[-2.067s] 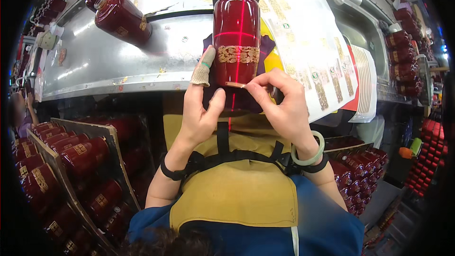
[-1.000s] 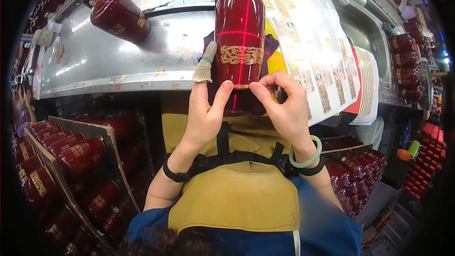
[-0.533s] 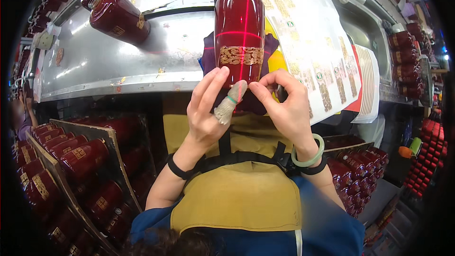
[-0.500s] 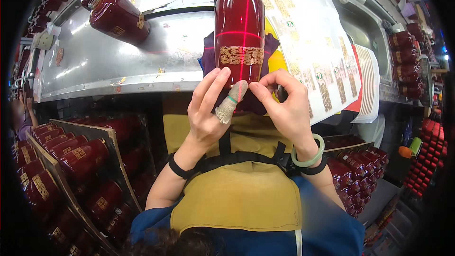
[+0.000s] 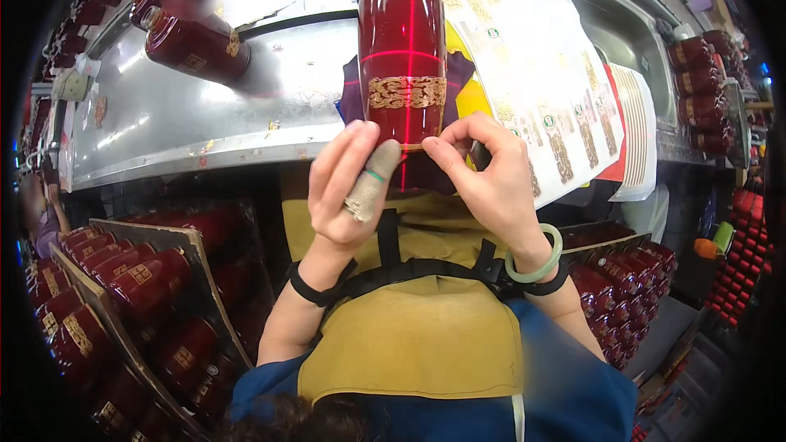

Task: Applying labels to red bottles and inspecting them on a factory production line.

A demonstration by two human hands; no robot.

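Observation:
A glossy dark-red bottle (image 5: 403,33) lies on a dark purple cloth (image 5: 352,82), neck pointing away from me. An ornate gold band (image 5: 405,92) crosses its lower body, and red laser lines fall over it. My left hand (image 5: 348,184) is curled at the bottle's lower left edge. Its fingertips touch the side, and its thumb, in a knitted finger cover with a green band, presses by the base. My right hand (image 5: 483,168) pinches thumb and index finger at the lower right edge. Between both thumbs runs a thin gold strip (image 5: 412,146) along the base.
Sheets of gold stickers (image 5: 565,106) lie to the right, beside a steel sink (image 5: 634,49). Another red bottle (image 5: 196,49) rests on the metal counter (image 5: 278,106) at left. Racks of red bottles (image 5: 147,278) stand low on the left, with more bottles (image 5: 622,286) low right.
My left hand has shifted slightly left, its covered thumb drawing away from the right hand. The thin gold strip shows more plainly between them. The bottle sits slightly further left in view.

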